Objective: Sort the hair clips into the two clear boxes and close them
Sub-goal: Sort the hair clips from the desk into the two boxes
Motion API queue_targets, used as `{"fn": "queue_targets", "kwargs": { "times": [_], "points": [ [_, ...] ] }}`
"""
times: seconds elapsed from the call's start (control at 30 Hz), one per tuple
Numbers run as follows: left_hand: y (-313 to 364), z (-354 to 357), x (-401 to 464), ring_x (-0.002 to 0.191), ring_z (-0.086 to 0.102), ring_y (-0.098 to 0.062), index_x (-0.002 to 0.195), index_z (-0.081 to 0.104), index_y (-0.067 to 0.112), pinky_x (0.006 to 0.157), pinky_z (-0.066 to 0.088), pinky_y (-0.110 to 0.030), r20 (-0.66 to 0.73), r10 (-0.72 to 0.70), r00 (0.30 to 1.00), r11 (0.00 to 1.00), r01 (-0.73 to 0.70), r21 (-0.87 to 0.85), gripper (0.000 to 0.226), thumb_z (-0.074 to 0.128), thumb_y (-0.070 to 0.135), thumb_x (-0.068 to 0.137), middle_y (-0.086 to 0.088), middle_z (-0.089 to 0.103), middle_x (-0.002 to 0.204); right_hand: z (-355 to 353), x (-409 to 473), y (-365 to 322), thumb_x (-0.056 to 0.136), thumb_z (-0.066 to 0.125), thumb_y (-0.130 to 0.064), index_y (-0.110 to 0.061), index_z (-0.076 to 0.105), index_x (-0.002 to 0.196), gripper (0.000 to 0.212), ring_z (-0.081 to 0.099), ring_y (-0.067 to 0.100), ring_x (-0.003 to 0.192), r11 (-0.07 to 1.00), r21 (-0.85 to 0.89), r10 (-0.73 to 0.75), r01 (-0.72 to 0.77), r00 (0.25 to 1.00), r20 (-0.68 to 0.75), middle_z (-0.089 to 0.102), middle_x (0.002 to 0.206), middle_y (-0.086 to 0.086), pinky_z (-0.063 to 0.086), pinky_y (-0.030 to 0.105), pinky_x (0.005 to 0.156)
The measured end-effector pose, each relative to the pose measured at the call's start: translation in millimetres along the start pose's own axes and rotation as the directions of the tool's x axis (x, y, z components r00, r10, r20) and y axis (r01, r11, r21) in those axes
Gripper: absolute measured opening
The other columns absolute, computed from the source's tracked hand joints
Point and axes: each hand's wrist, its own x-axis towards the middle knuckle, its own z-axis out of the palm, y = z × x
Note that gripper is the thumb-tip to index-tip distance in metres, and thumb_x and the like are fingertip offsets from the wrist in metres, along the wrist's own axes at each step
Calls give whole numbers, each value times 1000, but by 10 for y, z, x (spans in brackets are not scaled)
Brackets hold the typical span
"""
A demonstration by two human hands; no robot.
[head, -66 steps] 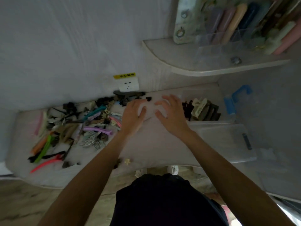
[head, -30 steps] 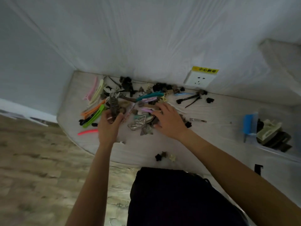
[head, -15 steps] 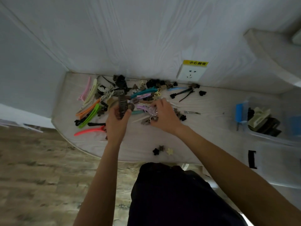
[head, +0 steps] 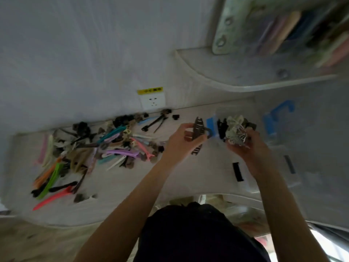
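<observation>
A heap of hair clips (head: 105, 146) in many colours and shapes lies on the left half of the white desk (head: 132, 186). My left hand (head: 181, 142) grips a dark brown claw clip (head: 198, 129) just left of a clear box (head: 222, 125) with a blue latch. My right hand (head: 245, 146) holds a silver metal clip (head: 239, 137) over that box, which has dark and pale claw clips inside. A second clear box (head: 302, 140) with blue latches stands further right. The picture is blurred by motion.
A wall socket (head: 152, 102) with a yellow label sits above the desk's back edge. A curved shelf (head: 245, 80) at the upper right carries a clear organiser with coloured items. A flat clear lid (head: 264, 173) with dark latches lies near the desk's front right.
Both hands lifted clips from the heap and carried them right to the nearer clear box. The camera swung right with them, bringing the shelf and boxes into view.
</observation>
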Motion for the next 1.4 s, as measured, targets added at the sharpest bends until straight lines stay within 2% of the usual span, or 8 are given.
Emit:
{"fn": "queue_targets", "kwargs": {
  "times": [0.2,0.33,0.47,0.57,0.73,0.93,1.13,1.4],
  "points": [
    [400,987,580,100,63,-18,122,51,16,81,49,-27,139,113,984,911,-158,382,51,65,43,82,-4,68,109,-594,339,-237,91,55,-18,-2,49,123,36,64,17,83,985,-85,-162,150,974,-161,60,106,13,58,21,62],
    [431,1440,857,110,59,-26,127,49,10,90,48,-34,164,118,979,833,-187,520,55,60,44,85,-12,65,118,-721,533,-353,71,70,-34,-14,50,103,42,63,23,82,885,-386,-349,259,919,-182,59,102,14,57,33,69],
    [328,1530,903,119,51,-28,130,47,6,98,41,-36,176,162,971,708,-238,664,49,52,37,92,-13,55,130,-766,718,-380,68,73,-25,-2,52,104,48,53,25,81,659,-678,-497,325,865,-69,54,107,19,36,18,56],
    [219,1375,805,111,55,-27,127,52,9,92,45,-37,208,265,942,712,-337,616,37,53,22,92,-13,59,123,-722,798,-359,74,73,-14,-2,49,108,43,51,27,90,542,-734,-555,409,830,54,43,115,18,42,25,74],
    [-66,816,376,94,56,-9,120,59,17,82,38,-9,56,420,906,717,-369,591,30,56,17,90,-1,66,109,-624,767,-299,82,63,-33,-9,57,109,36,46,36,110,-56,-920,-403,389,834,377,55,115,19,34,42,94],
    [-604,-119,-478,91,58,-18,118,58,20,82,46,-29,-361,298,883,771,1,637,36,66,27,84,3,65,100,44,132,105,85,59,-20,-10,57,115,31,42,34,118,86,-660,-277,746,654,704,52,121,15,35,41,100],
    [-1371,-525,-1092,114,47,-33,134,42,25,88,46,-46,-545,-188,817,690,505,518,80,76,51,66,-12,47,125,584,-134,898,85,57,-27,-17,42,134,52,5,34,144,-316,-528,-86,788,530,843,24,151,18,-14,63,107],
    [-1741,-701,-945,96,57,-29,113,61,21,75,53,-38,-404,-65,912,798,291,528,39,72,27,76,-9,49,114,1270,103,1219,89,50,-13,-17,31,141,56,16,31,141,-65,-672,-71,738,668,741,23,152,12,21,44,115]
  ]
}}
